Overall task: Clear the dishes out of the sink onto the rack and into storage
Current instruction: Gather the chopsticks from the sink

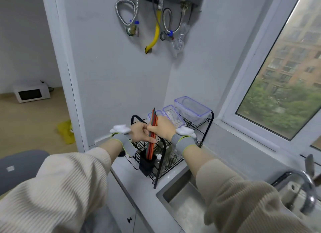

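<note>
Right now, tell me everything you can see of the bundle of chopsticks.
The chopsticks are a bundle of thin straight sticks, some orange-red and some dark grey, plastic by the look. They stand nearly upright, tips rising above both hands and lower ends down inside the black holder hung at the front of the wire dish rack. The right hand grips them around the middle; the left hand pinches them from the other side. Their count cannot be told.

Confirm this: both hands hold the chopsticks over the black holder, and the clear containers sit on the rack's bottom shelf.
Wrong on the shelf. The head view shows the clear containers on the rack's top shelf. Both hands, left and right, do hold the chopsticks over the black holder.
</note>
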Tool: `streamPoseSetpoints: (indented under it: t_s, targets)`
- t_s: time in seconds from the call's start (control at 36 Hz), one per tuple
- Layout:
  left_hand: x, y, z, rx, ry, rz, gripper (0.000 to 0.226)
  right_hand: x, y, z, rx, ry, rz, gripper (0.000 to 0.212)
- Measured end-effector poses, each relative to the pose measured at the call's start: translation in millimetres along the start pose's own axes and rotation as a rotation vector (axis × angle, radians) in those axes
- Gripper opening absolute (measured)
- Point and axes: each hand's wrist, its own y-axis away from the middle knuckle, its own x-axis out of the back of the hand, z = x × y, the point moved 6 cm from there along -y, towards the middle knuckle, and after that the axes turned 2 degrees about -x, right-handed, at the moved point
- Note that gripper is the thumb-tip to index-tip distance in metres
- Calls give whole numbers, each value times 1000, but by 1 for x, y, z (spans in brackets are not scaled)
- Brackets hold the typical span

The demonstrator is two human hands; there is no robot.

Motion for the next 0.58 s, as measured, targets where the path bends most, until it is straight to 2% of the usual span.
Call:
streamPoseSetpoints:
  t_s: [0.22,0.36,0.44,0.58]
  targets:
    - [-2,3,-11,30,-123,-45,46,-17,1,4,-16,44,-20,25]
    - [-8,3,-17,77,-130,-103,30,-23,1,9,-56,110,-73,26]
    - [-9,2,-13,73,-130,-116,28,-21,0,8,-44,139,-75,21]
    - [-4,-2,-3,46,-188,-86,28,-16,-4,6,-45,158,-48,24]
